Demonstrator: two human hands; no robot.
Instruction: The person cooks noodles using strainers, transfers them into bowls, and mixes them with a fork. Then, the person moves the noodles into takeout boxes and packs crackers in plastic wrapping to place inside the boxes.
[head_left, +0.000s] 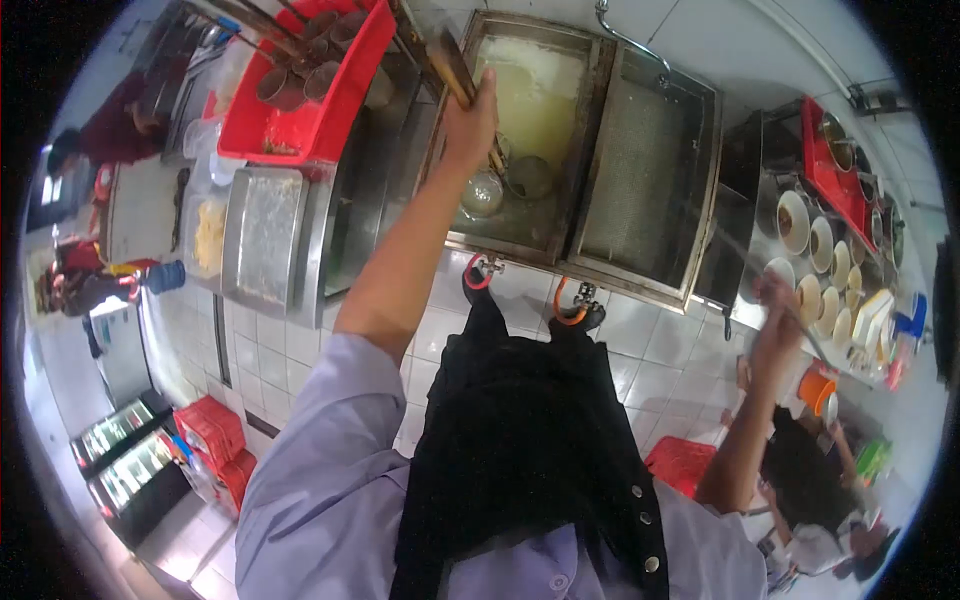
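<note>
My left hand (472, 122) is wrapped round the wooden handle (452, 68) of a strainer, above the left basin of a metal cooker. That basin (548, 215) contains cloudy yellowish liquid with foam at the far end. Below the hand, a round strainer basket (482, 194) sits in the liquid. Beside it is a second, darker round basket (530, 177). Off to the right, my right hand (777, 325) is closed round a long thin stick (738, 250), blurred by motion; its exact kind does not show. The stick slants toward the cooker's right edge.
The right basin (640, 160) holds greyish liquid under a tap (640, 48). Several bowls (793, 222) line the right counter. At left are a red bin (300, 125) with strainers and a metal tray (265, 235). Another person (810, 465) is at lower right.
</note>
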